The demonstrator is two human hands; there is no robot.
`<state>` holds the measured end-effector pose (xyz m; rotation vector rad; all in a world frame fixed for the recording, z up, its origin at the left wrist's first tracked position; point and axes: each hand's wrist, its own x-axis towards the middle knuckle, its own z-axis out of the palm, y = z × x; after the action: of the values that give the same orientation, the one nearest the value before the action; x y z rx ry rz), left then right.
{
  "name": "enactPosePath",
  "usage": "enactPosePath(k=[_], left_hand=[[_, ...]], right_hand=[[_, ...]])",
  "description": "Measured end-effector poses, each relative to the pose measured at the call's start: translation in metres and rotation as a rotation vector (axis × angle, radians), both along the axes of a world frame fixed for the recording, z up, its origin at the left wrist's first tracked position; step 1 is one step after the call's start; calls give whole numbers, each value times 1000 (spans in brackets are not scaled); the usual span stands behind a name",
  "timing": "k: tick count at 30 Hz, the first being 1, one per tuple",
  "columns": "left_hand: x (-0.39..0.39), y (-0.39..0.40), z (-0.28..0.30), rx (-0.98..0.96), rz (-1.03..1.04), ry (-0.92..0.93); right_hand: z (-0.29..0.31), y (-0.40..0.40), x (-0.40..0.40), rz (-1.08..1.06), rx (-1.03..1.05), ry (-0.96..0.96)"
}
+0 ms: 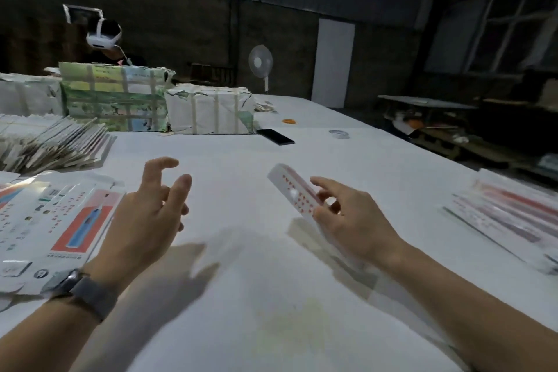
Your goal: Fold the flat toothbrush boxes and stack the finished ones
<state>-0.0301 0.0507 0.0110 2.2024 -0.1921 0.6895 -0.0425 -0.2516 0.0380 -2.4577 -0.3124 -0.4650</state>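
right hand pinches a folded toothbrush box at its near end, fingers curled round it, far end tilted up off the table; grip that low leaves most of the box free, probably so it can be swung over and laid down flat. left hand is left of the box, well apart, fingers loosely curled, holds nothing; my read is it's free to go for the next blank. flat blanks lie printed side up just left of the left hand, so well left of the box. finished stack sits on the table well right of the box, likely the drop point, since it's on the holding hand's side. fanned pile of more flats far left and behind the box, wrapped bundles behind that. phone and tape roll lie beyond the box, out of the working path
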Motion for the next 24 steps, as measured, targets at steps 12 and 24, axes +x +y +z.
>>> enactPosePath(k=[12,24], left_hand=[[44,27,-48,15,10,-21],[14,4,-20,189,34,23]], right_hand=[[-13,-230,-18,-748,-786,182],[-5,-138,30,-501,-664,81]])
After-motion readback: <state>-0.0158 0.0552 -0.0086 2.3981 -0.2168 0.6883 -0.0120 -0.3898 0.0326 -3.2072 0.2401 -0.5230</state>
